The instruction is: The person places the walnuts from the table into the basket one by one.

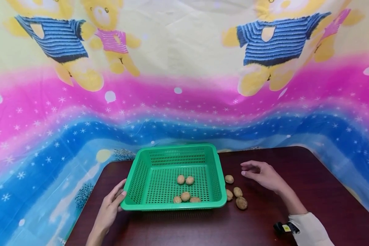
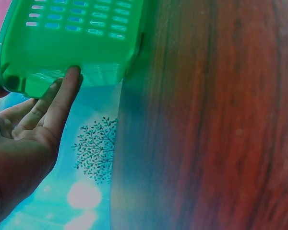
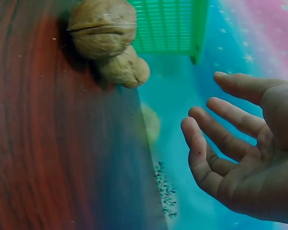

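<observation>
A green plastic basket (image 1: 172,206) with slotted walls stands on the table. My left hand (image 1: 110,206) grips its left rim, thumb over the top edge and fingers along the outer wall, as the left wrist view shows. Inside lie several walnuts (image 1: 180,179), two near the middle and the others along the near wall. Right of the basket is a small group of walnuts (image 1: 241,203) on the wood. My right hand (image 1: 264,174) hovers to the right of that group with loosely bent fingers and nothing in it. Two of these walnuts (image 3: 103,28) show large in the right wrist view.
The dark reddish-brown table (image 1: 203,229) has rounded far corners. A cloth backdrop (image 1: 178,112) with bears and snowflakes rises behind it and hangs down both sides. A black band with a yellow mark (image 1: 286,228) is at the right sleeve's cuff.
</observation>
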`<state>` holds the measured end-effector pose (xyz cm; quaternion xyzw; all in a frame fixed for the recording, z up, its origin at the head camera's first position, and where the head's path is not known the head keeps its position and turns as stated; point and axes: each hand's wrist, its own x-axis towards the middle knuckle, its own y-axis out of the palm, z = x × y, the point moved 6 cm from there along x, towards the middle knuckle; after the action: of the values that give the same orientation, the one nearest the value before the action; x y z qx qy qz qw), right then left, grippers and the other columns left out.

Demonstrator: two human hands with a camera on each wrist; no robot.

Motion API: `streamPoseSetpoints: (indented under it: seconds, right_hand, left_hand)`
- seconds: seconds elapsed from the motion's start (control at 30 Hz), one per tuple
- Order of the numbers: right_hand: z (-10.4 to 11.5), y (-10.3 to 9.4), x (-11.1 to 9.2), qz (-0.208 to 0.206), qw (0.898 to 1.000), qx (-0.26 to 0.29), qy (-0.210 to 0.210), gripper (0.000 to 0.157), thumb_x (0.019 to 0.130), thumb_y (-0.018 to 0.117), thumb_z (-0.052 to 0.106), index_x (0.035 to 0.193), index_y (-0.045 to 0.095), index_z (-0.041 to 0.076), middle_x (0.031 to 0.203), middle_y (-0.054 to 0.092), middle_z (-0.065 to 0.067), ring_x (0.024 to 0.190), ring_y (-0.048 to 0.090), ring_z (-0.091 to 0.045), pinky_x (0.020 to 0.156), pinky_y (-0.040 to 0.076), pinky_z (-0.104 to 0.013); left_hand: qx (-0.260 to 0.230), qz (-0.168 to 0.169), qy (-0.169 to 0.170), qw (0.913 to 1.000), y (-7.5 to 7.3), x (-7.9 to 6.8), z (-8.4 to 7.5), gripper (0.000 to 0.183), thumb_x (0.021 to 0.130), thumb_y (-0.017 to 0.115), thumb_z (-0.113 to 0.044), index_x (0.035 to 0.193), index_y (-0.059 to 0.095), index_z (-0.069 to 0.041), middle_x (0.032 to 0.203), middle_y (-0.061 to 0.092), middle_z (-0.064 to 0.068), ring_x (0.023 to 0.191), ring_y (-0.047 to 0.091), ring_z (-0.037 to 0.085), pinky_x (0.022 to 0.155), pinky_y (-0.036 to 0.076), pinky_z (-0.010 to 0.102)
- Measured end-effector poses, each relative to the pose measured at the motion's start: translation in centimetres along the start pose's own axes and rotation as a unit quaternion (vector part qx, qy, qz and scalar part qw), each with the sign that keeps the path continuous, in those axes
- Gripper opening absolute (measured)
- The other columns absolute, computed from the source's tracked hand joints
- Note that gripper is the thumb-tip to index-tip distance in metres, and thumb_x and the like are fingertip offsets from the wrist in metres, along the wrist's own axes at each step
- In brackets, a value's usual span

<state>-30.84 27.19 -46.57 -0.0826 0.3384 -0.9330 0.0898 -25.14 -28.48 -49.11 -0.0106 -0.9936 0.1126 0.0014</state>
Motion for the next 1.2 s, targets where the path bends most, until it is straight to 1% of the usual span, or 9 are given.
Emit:
streamPoseSetpoints:
  seconds: [0.13, 0.2, 0.47, 0.67, 0.9, 1.07, 1.2]
  right_hand:
    - [-0.5, 1.0, 0.5, 0.015, 1.0, 0.001, 0.002, 0.048, 0.102, 0.076, 0.035, 0.14, 0.069, 0.005, 0.129, 0.076, -0.017, 0.11, 0.074, -0.023, 0.085, 0.059, -0.027]
    - [-0.5, 1.4, 0.7, 0.023, 1.0, 0.0, -0.004, 0.05, 0.102, 0.077, 0.034, 0.141, 0.069, 0.004, 0.13, 0.075, -0.018, 0.109, 0.074, -0.023, 0.084, 0.059, -0.028]
    - [-0.5, 2.9, 1.4, 0.053, 0.998, 0.002, -0.017, 0.052, 0.1, 0.079, 0.031, 0.141, 0.069, 0.002, 0.137, 0.072, -0.021, 0.107, 0.075, -0.022, 0.081, 0.06, -0.027]
    - [-0.5, 3.7, 1.7, 0.069, 0.998, 0.005, -0.014, 0.051, 0.098, 0.081, 0.027, 0.14, 0.069, 0.0, 0.127, 0.077, -0.017, 0.104, 0.076, -0.023, 0.078, 0.059, -0.028]
    - [-1.1, 4.5, 2.0, 0.08, 0.997, -0.002, -0.015, 0.051, 0.096, 0.082, 0.029, 0.138, 0.071, 0.002, 0.12, 0.078, -0.012, 0.101, 0.074, -0.021, 0.075, 0.059, -0.028]
    - [-1.3, 5.2, 2.1, 0.081, 0.997, -0.014, -0.01, 0.046, 0.094, 0.084, 0.028, 0.134, 0.074, 0.007, 0.124, 0.077, -0.012, 0.099, 0.073, -0.019, 0.073, 0.058, -0.028]
    - [-1.3, 5.6, 2.1, 0.08, 0.997, -0.016, -0.005, 0.041, 0.093, 0.085, 0.024, 0.131, 0.076, 0.009, 0.127, 0.076, -0.013, 0.098, 0.074, -0.018, 0.071, 0.057, -0.028]
  left_hand:
    - [-0.002, 0.001, 0.001, 1.0, 0.0, 0.0, -0.1, 0.059, 0.117, 0.047, -0.032, 0.17, 0.031, -0.011, 0.155, 0.053, 0.032, 0.108, 0.077, 0.009, 0.08, 0.067, 0.034]
    - [-0.003, 0.002, 0.001, 1.0, 0.0, 0.0, -0.1, 0.059, 0.117, 0.047, -0.032, 0.17, 0.031, -0.01, 0.156, 0.053, 0.032, 0.108, 0.077, 0.009, 0.08, 0.067, 0.034]
    - [-0.007, 0.005, 0.0, 1.0, 0.1, -0.1, 0.0, 0.058, 0.118, 0.047, -0.031, 0.17, 0.031, -0.012, 0.156, 0.053, 0.031, 0.108, 0.077, 0.012, 0.081, 0.067, 0.035]
    - [0.004, -0.001, -0.005, 1.0, -0.1, 0.0, 0.1, 0.058, 0.117, 0.048, -0.032, 0.17, 0.032, -0.013, 0.155, 0.054, 0.03, 0.106, 0.077, 0.012, 0.079, 0.067, 0.035]
    - [0.022, -0.007, -0.01, 0.9997, -0.3, 0.0, 0.1, 0.058, 0.117, 0.049, -0.033, 0.169, 0.034, -0.017, 0.155, 0.055, 0.028, 0.104, 0.076, 0.011, 0.077, 0.066, 0.034]
    - [0.03, -0.014, -0.014, 0.9994, -0.7, 0.0, 0.2, 0.057, 0.117, 0.049, -0.033, 0.169, 0.034, -0.017, 0.157, 0.054, 0.027, 0.104, 0.074, 0.007, 0.077, 0.066, 0.033]
    - [0.032, -0.014, -0.019, 0.9992, -0.8, 0.1, 0.2, 0.057, 0.117, 0.049, -0.034, 0.169, 0.035, -0.019, 0.158, 0.053, 0.026, 0.106, 0.074, 0.007, 0.078, 0.066, 0.035]
